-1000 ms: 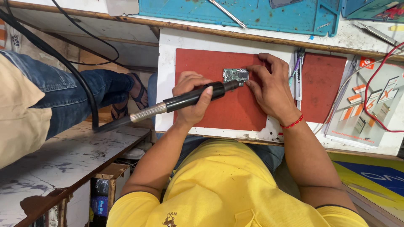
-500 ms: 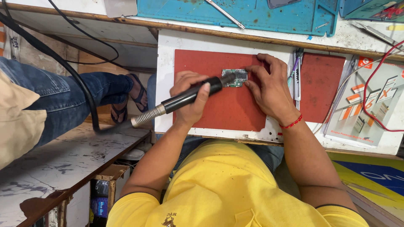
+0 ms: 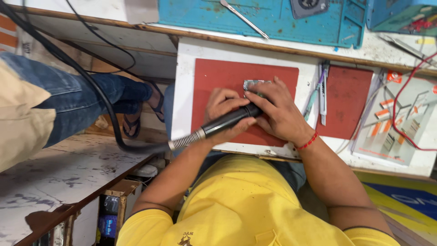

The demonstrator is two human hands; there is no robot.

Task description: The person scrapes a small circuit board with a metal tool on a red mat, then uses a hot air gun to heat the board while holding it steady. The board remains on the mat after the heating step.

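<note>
My left hand grips a black hot-air wand with a metal spring collar and a thick black hose running off to the left. Its tip points at a small metallic circuit part lying on a red mat. My right hand rests on the mat with its fingers on the wand's tip and at the part's edge. A red thread band sits on my right wrist. The wand's nozzle is hidden under my fingers.
A second red mat lies to the right, with tweezers and pens between the mats. A blue work mat with a metal tool is at the back. Red wire crosses papers at right. Another person's legs in jeans are at left.
The wand has swung down and nearer to me, and both hands have closed together over its tip, so less of the metallic part shows.
</note>
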